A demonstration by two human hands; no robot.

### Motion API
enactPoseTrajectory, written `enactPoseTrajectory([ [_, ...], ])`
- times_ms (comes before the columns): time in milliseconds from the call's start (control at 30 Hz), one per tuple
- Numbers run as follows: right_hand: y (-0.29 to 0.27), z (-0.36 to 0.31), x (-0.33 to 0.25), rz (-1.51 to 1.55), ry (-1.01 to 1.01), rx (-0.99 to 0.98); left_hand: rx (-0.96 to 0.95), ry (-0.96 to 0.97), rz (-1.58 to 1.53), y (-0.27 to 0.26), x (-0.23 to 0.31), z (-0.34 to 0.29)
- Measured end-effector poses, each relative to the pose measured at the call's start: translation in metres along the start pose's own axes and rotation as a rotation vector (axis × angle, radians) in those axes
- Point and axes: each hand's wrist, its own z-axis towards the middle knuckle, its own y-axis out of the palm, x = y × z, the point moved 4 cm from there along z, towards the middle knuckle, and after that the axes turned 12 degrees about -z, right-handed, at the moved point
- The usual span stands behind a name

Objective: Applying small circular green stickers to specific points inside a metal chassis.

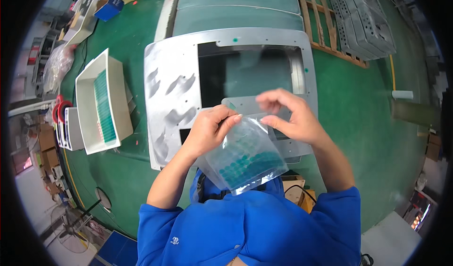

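Motion blurs the fingertips of the right hand [298, 119], so whether they touch the clear bag [250, 148] cannot be told. The bag hides part of the metal panel [171, 53]; the lower edge cuts off the blue shirt [250, 223].

The left hand [209, 128] pinches the upper edge of a clear bag [236, 141] containing round green pieces [250, 166]. The right hand [296, 117], thumb and fingers parted, is positioned beside the bag's upper edge. A silver metal panel [172, 60] extends beyond both hands. A white bin [119, 91] is located at left.
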Motion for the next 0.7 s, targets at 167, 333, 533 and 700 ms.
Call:
enactPoseTrajectory([
  [167, 0.044, -0.027, -0.024, 0.060, 0.227, -0.278, 0.012, 0.071, -0.047, -0.014, -0.004, -0.049],
  [333, 0.079, -0.077, -0.087, -0.137, 0.083, 0.129, 0.205, -0.153, -0.218, -0.039, -0.025, -0.109],
  [533, 0.119, -0.117, -0.082, -0.192, 0.197, 0.086, 0.433, 0.162, 0.446, -0.046, -0.011, -0.164],
  [700, 0.140, -0.136, -0.089, 0.549, 0.358, 0.006, 0.295, 0.505, 0.407, -0.016, 0.025, -0.198],
])
